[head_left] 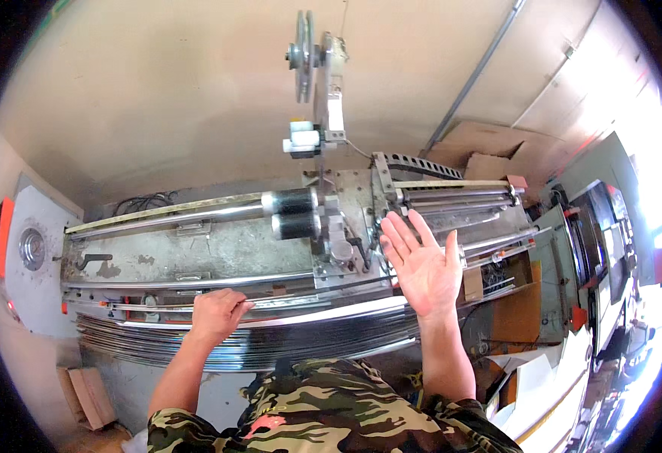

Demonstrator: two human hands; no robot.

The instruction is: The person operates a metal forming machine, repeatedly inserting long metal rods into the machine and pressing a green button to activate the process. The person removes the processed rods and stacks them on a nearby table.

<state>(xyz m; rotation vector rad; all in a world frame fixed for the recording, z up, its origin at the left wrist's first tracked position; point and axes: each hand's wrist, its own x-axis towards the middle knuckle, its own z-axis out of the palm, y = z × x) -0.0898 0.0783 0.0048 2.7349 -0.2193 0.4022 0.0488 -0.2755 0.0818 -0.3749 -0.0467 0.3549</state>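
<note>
My left hand (217, 315) is closed, thumb and fingers pinching a thin dark rod (319, 291) near the front of a long machine bed. From those fingers the rod runs rightward, toward my right hand (425, 270). That hand is raised with its palm showing and its fingers stretched out, holding nothing. Just left of its fingertips stands the machine's carriage (346, 283), a metal plate with two black cylinders (291, 214) on it. Below my left hand, a bundle of long thin rods (270, 346) lies along the front of the machine.
A long steel guide rail (172, 226) spans the back of the bed. Above the carriage rises a post with a pulley wheel (304, 57). At right stand a cardboard box (516, 291) with small parts and a grey cabinet (546, 264). Cardboard pieces (89, 396) lean at lower left.
</note>
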